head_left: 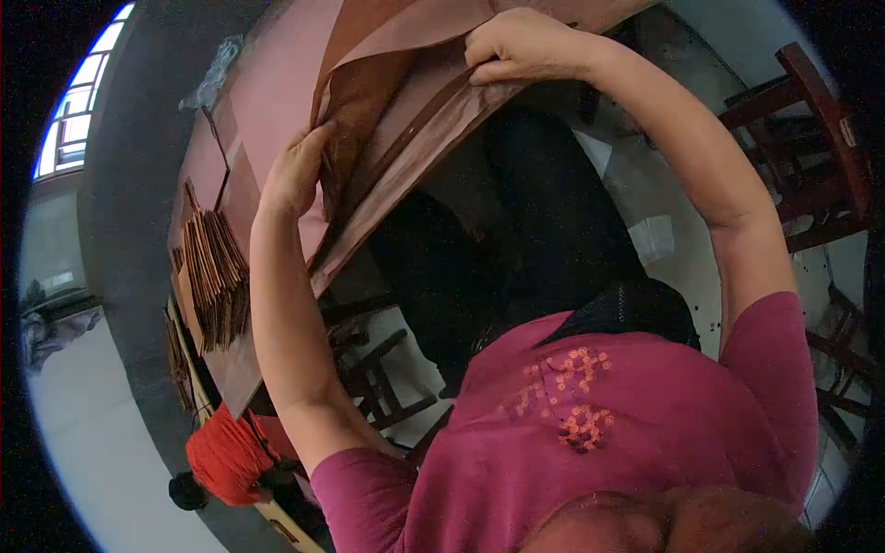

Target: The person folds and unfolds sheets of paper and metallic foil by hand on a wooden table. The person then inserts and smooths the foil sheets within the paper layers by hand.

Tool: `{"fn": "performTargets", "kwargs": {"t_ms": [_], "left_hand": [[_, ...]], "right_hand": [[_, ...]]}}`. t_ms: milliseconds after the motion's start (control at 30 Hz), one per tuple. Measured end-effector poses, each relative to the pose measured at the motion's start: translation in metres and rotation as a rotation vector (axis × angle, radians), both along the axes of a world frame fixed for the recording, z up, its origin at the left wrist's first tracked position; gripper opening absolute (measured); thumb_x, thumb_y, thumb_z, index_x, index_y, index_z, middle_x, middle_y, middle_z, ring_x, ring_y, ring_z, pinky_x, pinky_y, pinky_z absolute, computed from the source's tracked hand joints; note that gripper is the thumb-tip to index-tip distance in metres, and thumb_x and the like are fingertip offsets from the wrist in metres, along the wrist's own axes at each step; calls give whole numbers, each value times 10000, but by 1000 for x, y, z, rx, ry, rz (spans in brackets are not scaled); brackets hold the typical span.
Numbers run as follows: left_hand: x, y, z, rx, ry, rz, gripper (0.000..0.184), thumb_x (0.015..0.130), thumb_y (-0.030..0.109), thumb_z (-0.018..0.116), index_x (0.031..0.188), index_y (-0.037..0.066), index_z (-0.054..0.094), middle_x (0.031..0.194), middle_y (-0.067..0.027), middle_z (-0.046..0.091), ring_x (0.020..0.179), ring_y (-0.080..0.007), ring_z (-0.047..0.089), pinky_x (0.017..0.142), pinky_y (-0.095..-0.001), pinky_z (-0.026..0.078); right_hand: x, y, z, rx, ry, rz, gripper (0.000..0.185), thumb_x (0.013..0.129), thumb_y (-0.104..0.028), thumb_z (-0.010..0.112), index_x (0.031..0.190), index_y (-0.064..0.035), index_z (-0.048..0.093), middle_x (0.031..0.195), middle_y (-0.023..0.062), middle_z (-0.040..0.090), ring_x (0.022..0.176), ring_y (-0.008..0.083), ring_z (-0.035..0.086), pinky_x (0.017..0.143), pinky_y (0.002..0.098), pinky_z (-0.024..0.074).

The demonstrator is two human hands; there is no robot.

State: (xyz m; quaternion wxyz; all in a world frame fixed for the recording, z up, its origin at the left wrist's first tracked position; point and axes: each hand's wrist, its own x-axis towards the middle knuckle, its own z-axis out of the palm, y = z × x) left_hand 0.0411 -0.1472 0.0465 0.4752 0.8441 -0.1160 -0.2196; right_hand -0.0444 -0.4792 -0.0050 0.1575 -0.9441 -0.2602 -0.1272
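Note:
A large, thin brown sheet with a paler pinkish side [406, 41] is partly lifted and folded over at the table edge. Whether it is leather, cloth or paper I cannot tell. My left hand [300, 168] pinches its near left edge, thumb on top and fingers bent. Farther right, my right hand [521, 48] has its fingers curled round the upper edge. Between my hands the sheet bulges, exposing a darker brown inner face. Under it, another pinkish layer covers the table [277, 88] and runs down to the near edge.
Left of my forearm hangs a stack of folded brown pieces [214, 276]. Clear plastic [217, 74] lies at the far left edge. Dark wooden chairs [811, 147] stand on the right. Lower left, what looks like a person in red [230, 456] is close to the table.

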Motion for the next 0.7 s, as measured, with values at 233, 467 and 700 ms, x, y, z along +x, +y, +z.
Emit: {"fn": "performTargets", "kwargs": {"t_ms": [233,467,700], "left_hand": [[11,9,-7,-4,31,-50,441,986,297,540,1281,-27,597,1199,-111,643,1114,-209,572,983,-305,422],[4,6,-2,108,-89,-45,435,968,311,552,1229,-30,623,1110,-90,658,1060,-197,567,942,-308,431],[-8,-4,0,138,-281,-224,465,994,213,500,1390,-29,512,1306,-99,587,1234,-211,508,1068,-323,370]], "right_hand": [[6,-4,-3,24,13,-14,266,912,-298,632,874,-35,653,865,99,651,862,322,648,739,427,494],[-2,-3,10,199,77,-68,348,955,-339,585,881,-15,689,884,148,678,846,341,650,756,431,495],[0,-16,-4,388,-25,-242,320,918,-278,639,1066,5,652,1025,231,670,967,380,645,819,442,502]]}}
